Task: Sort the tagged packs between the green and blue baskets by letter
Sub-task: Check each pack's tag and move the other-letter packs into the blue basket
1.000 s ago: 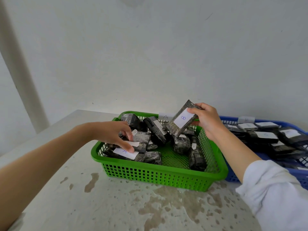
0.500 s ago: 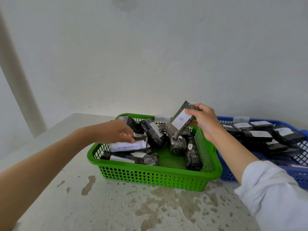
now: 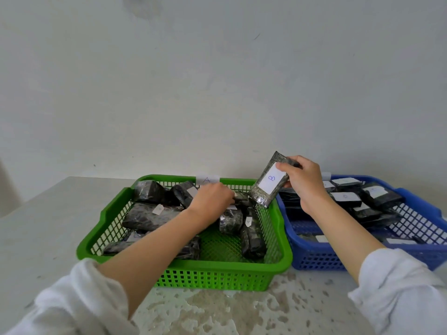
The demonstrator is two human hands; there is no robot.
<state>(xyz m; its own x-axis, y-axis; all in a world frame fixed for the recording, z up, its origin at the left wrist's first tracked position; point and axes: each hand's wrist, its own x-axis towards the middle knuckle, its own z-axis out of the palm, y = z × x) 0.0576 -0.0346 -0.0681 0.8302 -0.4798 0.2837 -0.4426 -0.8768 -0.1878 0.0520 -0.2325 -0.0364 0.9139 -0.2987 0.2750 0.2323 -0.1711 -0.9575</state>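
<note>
Head view: B pack [image 3: 268, 183] pinched in right hand [image 3: 303, 183], over far-right corner of green basket [image 3: 229, 264].
Long axis tilted, top rightward; blue basket [image 3: 321, 261] just right, nearest this hand. Left hand [image 3: 210, 198] curled among packs [image 3: 150, 215], grip unclear.

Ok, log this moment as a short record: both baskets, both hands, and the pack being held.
green basket: on the table, A tag on its back rim, dark packs inside
blue basket: right of the green one, holds white-tagged packs
right hand: pinches the B pack over the green basket's far right corner
left hand: down among packs at the green basket's back; grip hidden
</note>
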